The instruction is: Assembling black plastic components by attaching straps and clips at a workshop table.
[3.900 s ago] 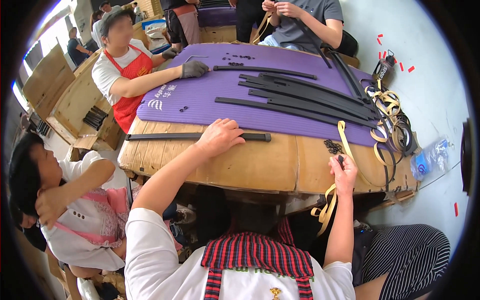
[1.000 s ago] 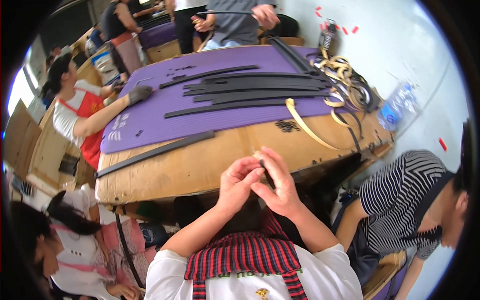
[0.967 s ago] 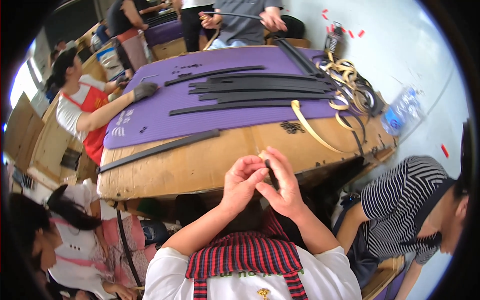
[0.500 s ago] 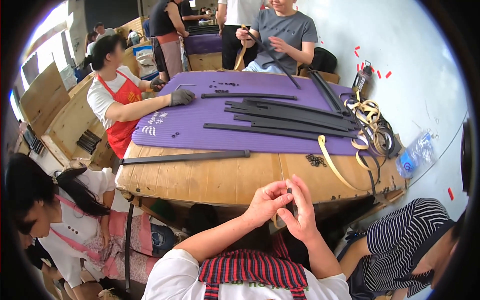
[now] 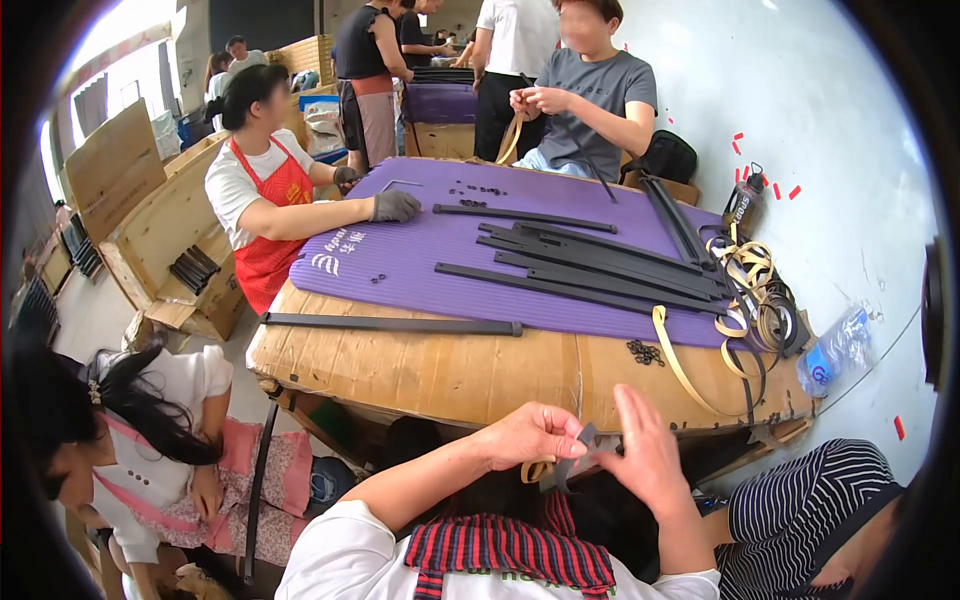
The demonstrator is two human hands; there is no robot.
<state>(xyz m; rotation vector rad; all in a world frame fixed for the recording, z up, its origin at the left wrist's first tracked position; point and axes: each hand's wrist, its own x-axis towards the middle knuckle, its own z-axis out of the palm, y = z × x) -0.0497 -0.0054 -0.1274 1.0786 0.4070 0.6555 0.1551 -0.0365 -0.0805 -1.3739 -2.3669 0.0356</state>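
In front of the table's near edge, my left hand (image 5: 535,437) pinches a short, dark grey flat strip (image 5: 575,457) between thumb and fingertips. The strip hangs curved downward. Just below that hand shows a loop of tan tape (image 5: 537,470); whether it joins the strip I cannot tell. My right hand (image 5: 645,445) is raised close beside the strip, fingers stretched out, its thumb side toward the strip and slightly blurred. On the table ahead lie several long black bars (image 5: 600,262), and small black rings (image 5: 645,352) sit in a pile.
A purple mat (image 5: 400,270) covers much of the cardboard-topped table (image 5: 400,365). Tangled tan and black tape (image 5: 750,270) and a plastic bottle (image 5: 835,350) are at the right, by the wall. People sit around; one across handles tape, and one at left wears grey gloves (image 5: 397,206).
My hands have moved apart and a little lower; the right has opened away from the strip, which shows more now. The person across has brought both hands together. The view has shifted slightly.
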